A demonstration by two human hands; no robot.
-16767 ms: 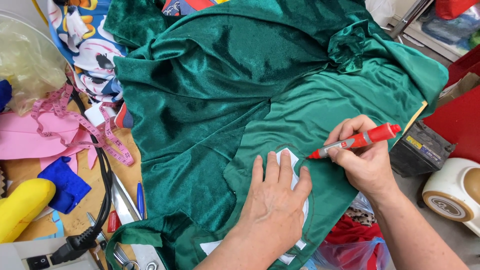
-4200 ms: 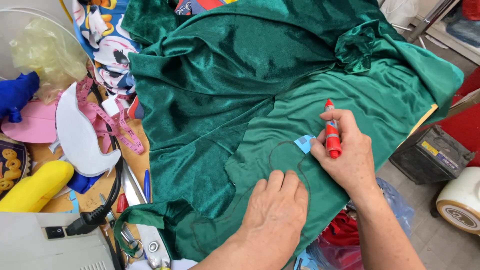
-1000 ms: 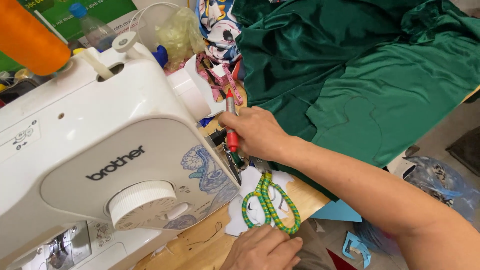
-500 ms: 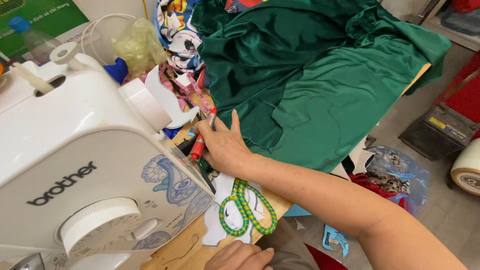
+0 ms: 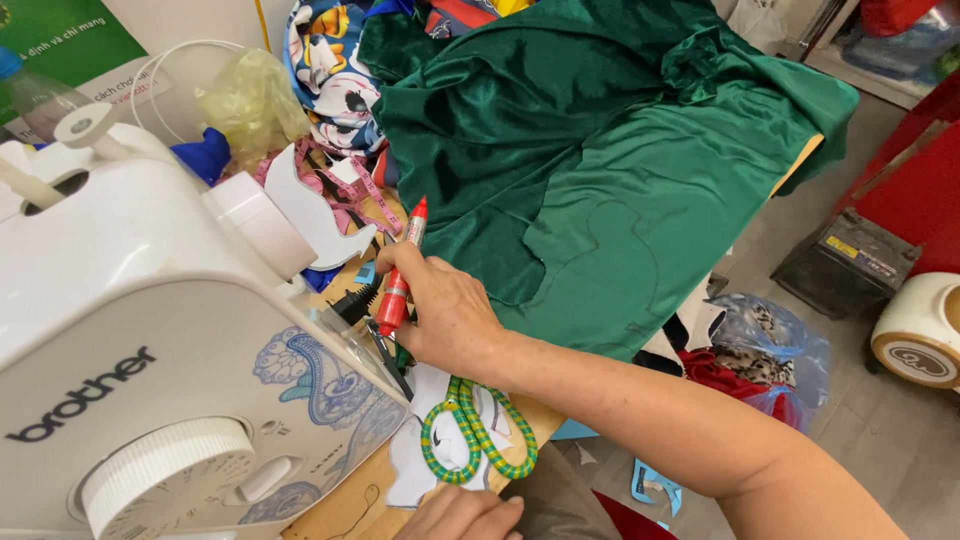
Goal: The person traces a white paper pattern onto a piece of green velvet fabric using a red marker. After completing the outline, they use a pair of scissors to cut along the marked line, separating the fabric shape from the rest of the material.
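Observation:
My right hand (image 5: 445,315) is closed around a red marker (image 5: 403,268), whose tip points up and away from me. The hand sits beside the white sewing machine (image 5: 150,340), just left of the green velvet fabric (image 5: 610,150), which carries a drawn curved outline. Below my wrist, scissors with green-and-yellow wrapped handles (image 5: 478,440) lie on a white paper cutout (image 5: 420,470). Only the knuckles of my left hand (image 5: 458,512) show at the bottom edge, by the cutout. What it holds is hidden.
Printed fabric scraps (image 5: 325,70), a pink measuring tape (image 5: 345,175), a white cut shape (image 5: 315,215) and a plastic bag (image 5: 245,95) crowd the table behind the machine. On the floor at right are a black battery (image 5: 850,260), a bag of scraps (image 5: 765,345) and a tape roll (image 5: 920,330).
My right hand left the green fabric with the marker and came to the sewing machine. Over the last second it shifted slightly and the marker tilted upright as my view swung right.

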